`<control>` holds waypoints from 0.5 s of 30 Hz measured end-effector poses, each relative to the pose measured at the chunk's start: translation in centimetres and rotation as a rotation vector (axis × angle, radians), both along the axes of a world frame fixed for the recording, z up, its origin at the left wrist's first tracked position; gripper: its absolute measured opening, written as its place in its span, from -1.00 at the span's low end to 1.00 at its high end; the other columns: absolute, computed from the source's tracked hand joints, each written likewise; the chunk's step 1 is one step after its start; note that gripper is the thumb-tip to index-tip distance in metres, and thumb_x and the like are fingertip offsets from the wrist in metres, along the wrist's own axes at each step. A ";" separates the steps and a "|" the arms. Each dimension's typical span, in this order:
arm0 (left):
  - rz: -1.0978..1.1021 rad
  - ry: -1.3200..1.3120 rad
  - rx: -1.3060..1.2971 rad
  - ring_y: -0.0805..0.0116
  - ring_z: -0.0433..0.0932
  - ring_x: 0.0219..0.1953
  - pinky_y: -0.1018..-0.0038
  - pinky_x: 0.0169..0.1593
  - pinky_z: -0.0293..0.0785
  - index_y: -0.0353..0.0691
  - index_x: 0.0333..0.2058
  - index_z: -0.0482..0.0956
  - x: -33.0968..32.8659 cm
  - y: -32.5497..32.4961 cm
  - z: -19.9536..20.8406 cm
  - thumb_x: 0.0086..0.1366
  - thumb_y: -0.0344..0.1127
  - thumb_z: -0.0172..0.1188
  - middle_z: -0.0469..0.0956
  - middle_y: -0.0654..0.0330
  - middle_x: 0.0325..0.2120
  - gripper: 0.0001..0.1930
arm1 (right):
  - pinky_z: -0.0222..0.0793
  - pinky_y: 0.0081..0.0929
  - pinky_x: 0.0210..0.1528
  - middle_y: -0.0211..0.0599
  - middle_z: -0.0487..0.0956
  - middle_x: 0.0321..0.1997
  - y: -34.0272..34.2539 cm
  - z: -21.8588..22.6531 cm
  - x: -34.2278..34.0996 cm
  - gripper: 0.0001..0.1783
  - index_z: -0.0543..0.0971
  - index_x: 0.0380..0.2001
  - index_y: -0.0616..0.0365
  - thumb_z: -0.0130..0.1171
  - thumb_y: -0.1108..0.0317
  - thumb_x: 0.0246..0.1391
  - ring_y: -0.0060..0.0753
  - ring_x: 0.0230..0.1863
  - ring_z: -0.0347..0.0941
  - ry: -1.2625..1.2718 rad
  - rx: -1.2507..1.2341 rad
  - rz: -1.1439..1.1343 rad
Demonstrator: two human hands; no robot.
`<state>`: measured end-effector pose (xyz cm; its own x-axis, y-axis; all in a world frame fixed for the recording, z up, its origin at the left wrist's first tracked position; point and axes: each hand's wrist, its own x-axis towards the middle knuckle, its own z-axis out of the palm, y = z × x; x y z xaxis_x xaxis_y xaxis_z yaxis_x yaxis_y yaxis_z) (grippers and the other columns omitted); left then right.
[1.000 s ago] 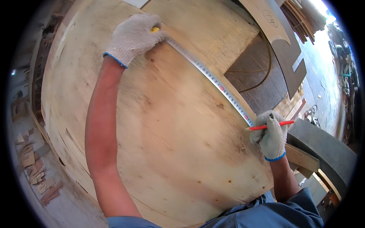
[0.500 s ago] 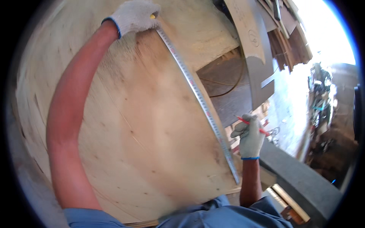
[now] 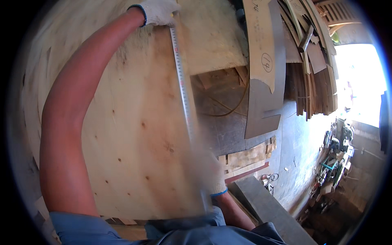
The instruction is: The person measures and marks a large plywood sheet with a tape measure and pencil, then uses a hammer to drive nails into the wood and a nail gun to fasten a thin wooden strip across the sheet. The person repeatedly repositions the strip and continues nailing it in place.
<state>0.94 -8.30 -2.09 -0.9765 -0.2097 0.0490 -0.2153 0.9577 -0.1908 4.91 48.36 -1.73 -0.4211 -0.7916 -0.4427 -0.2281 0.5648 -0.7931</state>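
My left hand (image 3: 160, 11), in a white knit glove with a blue cuff, is closed at the far edge of a large plywood sheet (image 3: 130, 163). It grips a tape measure, whose drawn-out blade (image 3: 180, 69) runs from that hand along the right side of the sheet toward my body. Only a small yellow spot shows at the grip; the glove covers the rest of the case. Lower down, beside the near part of the blade, my gloved right hand (image 3: 213, 175) is smeared by motion. Its fingers, and anything in them, cannot be made out.
Right of the sheet lie a long tan-and-grey board (image 3: 264, 36) with handwritten marks and a stack of wood strips (image 3: 314, 90) with a hammer (image 3: 306, 38) on top. A grey beam (image 3: 269, 208) stands near my right arm. Cluttered tools (image 3: 337, 149) line the floor's far right.
My right hand, which held a red pencil off the sheet, has moved left to the tape's blade and blurred. The view has turned, so the tape appears steeper. My left hand keeps its grip.
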 end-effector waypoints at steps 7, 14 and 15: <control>0.114 -0.005 -0.080 -0.03 0.69 -0.32 0.05 -0.23 0.62 -0.05 -0.36 0.78 1.4 -0.7 -2.6 0.28 -0.10 0.14 0.72 0.09 -0.38 -0.73 | 0.53 -0.43 -0.04 -0.20 0.66 -0.08 5.0 1.3 -5.9 -0.67 0.56 0.06 0.27 0.08 0.45 0.26 -0.36 -0.09 0.61 0.125 -0.008 0.218; 0.199 -0.015 -0.065 -0.03 0.69 -0.34 0.06 -0.24 0.62 -0.05 -0.34 0.77 0.1 1.6 -1.2 0.28 -0.10 0.14 0.71 0.09 -0.40 -0.73 | 0.56 -0.49 -0.22 -0.15 0.69 -0.32 13.0 2.1 -12.3 -0.61 0.54 0.08 0.37 -0.12 0.35 0.40 -0.46 -0.33 0.62 -0.074 0.015 -0.138; 0.211 -0.013 -0.068 -0.03 0.69 -0.34 0.06 -0.24 0.62 -0.05 -0.34 0.77 0.0 1.8 -1.0 0.28 -0.10 0.14 0.71 0.09 -0.40 -0.74 | 0.56 -0.48 -0.22 -0.14 0.69 -0.31 13.0 2.9 -13.0 -0.61 0.54 0.08 0.37 -0.13 0.34 0.40 -0.45 -0.32 0.62 0.017 -0.005 -0.060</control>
